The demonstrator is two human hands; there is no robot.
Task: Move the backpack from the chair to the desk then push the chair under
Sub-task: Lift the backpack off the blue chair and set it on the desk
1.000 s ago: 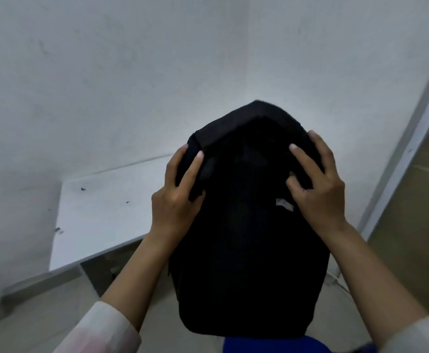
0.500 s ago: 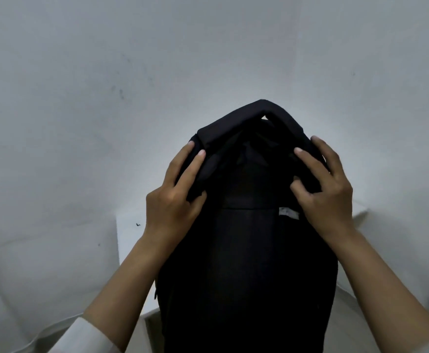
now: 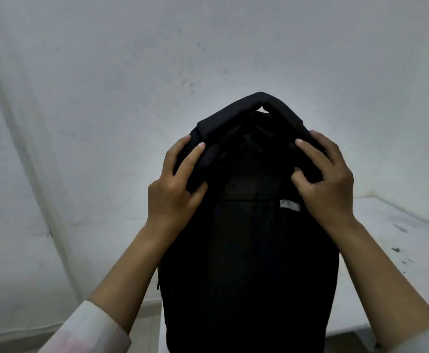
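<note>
A: What had changed in the last second?

B: The view had swung. A second before, the white surface [image 3: 396,240] lay at the left of the backpack [image 3: 249,250]; half a second before it only peeked out on both sides; now it showed at the right, with the bag held up in front of it. A blue patch at the bottom edge, probably the chair, had dropped out of view. I judged the carry nearly done and the set-down next.

A: And the grips, left to right?

B: The left hand [image 3: 175,189] pinched the bag's upper left shoulder, fingers over the padded top strap [image 3: 233,115], thumb against the front. The right hand [image 3: 328,184] clamped the upper right shoulder likewise, beside a small pale label [image 3: 289,205]. Neither grip had shifted on the bag.

A: The room?

B: A scuffed white wall [image 3: 106,98] at left and behind. The surface carried dark flecks but nothing else I could see. Whether the bag's base touched it, I couldn't tell. The chair was not in view.
</note>
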